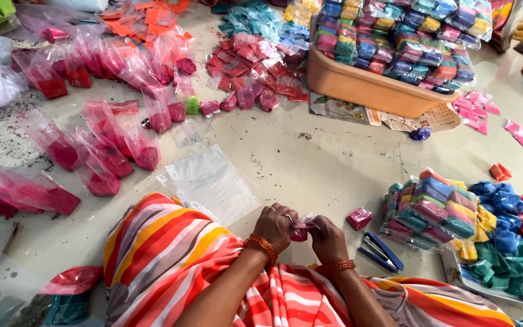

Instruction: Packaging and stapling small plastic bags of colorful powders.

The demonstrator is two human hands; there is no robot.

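Observation:
Both my hands meet over my lap, above striped orange, red and white cloth (171, 248). My left hand (275, 225) and my right hand (327, 237) together pinch one small clear pouch of pink powder (301, 229), fingers closed on its top edge. Bangles circle both wrists. A sealed pink pouch (359, 218) lies on the floor just right of my hands, and a blue stapler (380, 251) rests beside my right wrist. A stack of empty clear bags (208, 181) lies to the left of my hands.
Several pink powder bags (98, 157) are spread across the floor at left. An orange tub (364, 88) heaped with multicoloured packets stands at the back right. Bundled colour packets (434, 209) and a tray of loose blue, green and red pouches (509, 242) sit at right.

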